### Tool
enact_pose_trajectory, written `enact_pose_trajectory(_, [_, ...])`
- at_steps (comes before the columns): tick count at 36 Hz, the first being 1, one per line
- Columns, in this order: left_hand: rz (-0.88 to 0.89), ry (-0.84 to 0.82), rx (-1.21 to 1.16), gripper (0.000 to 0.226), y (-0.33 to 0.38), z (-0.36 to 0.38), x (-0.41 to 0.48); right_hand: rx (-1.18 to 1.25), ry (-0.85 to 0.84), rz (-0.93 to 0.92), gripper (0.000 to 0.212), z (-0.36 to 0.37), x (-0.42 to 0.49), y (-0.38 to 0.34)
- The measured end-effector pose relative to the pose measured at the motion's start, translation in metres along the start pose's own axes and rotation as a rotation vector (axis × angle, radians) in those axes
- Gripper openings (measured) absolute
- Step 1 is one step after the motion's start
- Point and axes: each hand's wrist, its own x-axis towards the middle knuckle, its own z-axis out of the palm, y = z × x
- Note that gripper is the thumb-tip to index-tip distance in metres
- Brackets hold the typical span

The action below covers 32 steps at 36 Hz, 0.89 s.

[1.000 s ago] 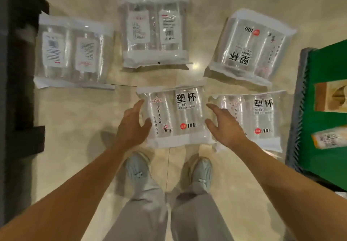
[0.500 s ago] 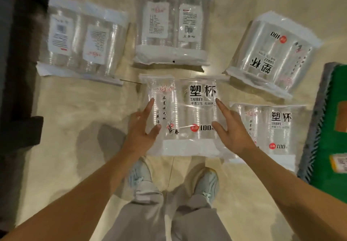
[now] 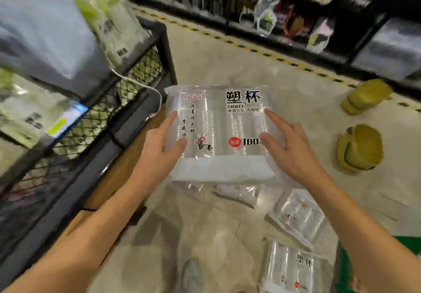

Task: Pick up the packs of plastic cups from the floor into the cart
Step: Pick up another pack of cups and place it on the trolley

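Plastic pack (image 3: pixel 218 130) held aloft, your left hand (image 3: pixel 157 153) and right hand (image 3: pixel 293 151) clasping its sides, cart (image 3: pixel 102 112) at 9 o'clock; not yet loaded, more packs (image 3: pixel 298 217) on floor (image 3: pixel 227 69) at 5 o'clock.

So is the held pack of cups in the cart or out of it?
Out. The left hand and right hand hold the pack above the floor, beside the cart.

Open floor (image 3: pixel 227 64) ahead; black mesh cart wall (image 3: pixel 141 71) and piled bags (image 3: pixel 109 19) close at left.
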Motion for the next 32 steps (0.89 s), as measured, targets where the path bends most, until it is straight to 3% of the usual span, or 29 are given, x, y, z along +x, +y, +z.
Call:
enact_pose_trajectory(7, [0.036, 0.155, 0.031, 0.059, 0.116, -0.18, -0.023, -0.012, 0.016, -0.224, 0.058, -0.073, -0.008, -0.192])
enact_pose_trajectory(14, [-0.009, 0.36, 0.056, 0.067, 0.172, -0.299, -0.09, -0.035, -0.073, -0.453, 0.056, -0.094, -0.031, -0.328])
enact_pose_trajectory(23, [-0.222, 0.712, 0.053, 0.059, 0.194, -0.361, -0.232, -0.017, -0.378, -0.775, 0.056, -0.056, -0.08, -0.426])
enact_pose_trajectory(32, [-0.449, 0.994, 0.08, 0.058, 0.198, -0.38, -0.39, 0.019, -0.662, -1.017, 0.054, 0.005, -0.184, -0.491])
